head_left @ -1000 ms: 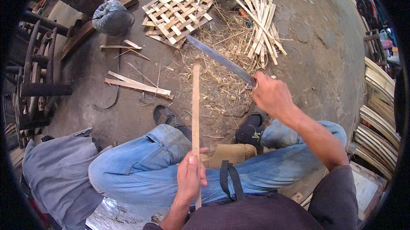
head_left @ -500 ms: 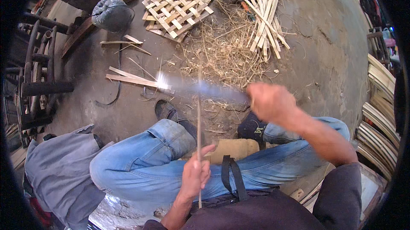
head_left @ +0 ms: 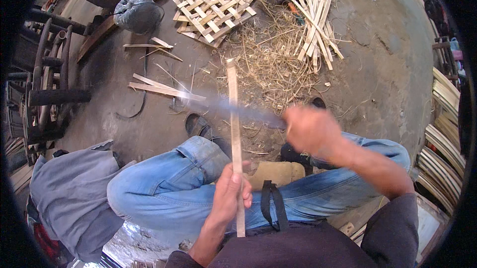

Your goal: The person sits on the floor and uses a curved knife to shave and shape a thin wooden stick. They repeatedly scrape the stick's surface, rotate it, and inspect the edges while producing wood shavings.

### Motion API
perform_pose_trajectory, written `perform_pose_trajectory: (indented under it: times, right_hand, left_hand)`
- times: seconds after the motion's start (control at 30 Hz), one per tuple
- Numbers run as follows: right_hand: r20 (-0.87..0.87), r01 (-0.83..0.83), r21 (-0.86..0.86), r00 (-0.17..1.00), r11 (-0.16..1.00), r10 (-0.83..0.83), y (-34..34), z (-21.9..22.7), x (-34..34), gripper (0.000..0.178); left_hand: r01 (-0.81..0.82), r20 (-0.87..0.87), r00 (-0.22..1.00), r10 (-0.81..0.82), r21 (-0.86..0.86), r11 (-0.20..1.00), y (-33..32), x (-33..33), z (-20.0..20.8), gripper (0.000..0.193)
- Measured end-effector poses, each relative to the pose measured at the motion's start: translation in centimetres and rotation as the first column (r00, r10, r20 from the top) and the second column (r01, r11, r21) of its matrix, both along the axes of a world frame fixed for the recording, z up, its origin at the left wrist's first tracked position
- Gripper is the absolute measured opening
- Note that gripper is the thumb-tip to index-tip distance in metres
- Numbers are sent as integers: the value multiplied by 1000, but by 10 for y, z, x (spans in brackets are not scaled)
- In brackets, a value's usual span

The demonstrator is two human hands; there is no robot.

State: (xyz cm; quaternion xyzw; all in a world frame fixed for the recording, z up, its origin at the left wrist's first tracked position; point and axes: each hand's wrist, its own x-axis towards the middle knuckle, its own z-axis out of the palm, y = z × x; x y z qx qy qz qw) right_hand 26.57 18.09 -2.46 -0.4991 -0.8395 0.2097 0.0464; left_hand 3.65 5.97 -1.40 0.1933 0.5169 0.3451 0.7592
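Note:
My left hand [head_left: 229,193] grips a pale, flat bamboo strip [head_left: 236,146] near its lower part. The strip stands out away from my body, its broad face toward me, and its lower end reaches my dark shirt. In my right hand [head_left: 313,131] is a long-bladed knife [head_left: 261,115], smeared by motion, with its handle hidden in my closed fist. The blade points left and crosses the strip above my left hand. Whether it touches the strip I cannot tell. A bright glint shows near the blade's far end.
Beyond the knife lie shavings [head_left: 268,64], a bundle of pale strips [head_left: 318,24] and woven lattice panels [head_left: 218,7]. Loose strips [head_left: 164,90] rest on the floor at left, near a grey plastic bag [head_left: 138,13]. Grey cloth [head_left: 74,193] hangs beside my left knee; curved strips [head_left: 439,161] are stacked at right.
The strip has turned from its thin edge to its broad face. My left fingers have shifted around it. The knife stays across the strip, its blade still blurred, my right hand slightly lower.

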Motion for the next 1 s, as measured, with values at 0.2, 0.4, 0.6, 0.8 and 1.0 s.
perform_pose_trajectory:
  times: [0.2,0.4,0.6,0.8,1.0]
  right_hand:
    - [72,-361,98,932,927,355,-43,-7,-3,10]
    - [83,-193,136,980,972,183,-25,-17,1,10]
    - [-24,-61,186,997,981,67,-2,-19,16,7]
    - [-338,437,-366,760,822,-555,34,-19,4,20]
    - [-398,-87,-885,649,457,-648,-17,-8,-26,32]
  left_hand:
    - [-61,-67,996,53,-124,990,-6,-1,-10,26]
    - [-89,-38,995,87,-43,995,7,-1,-4,27]
    - [-10,-9,1000,10,16,1000,2,2,-4,29]
    - [-249,-229,909,349,376,893,47,16,-19,27]
    - [-439,-148,835,529,400,804,83,18,-12,26]
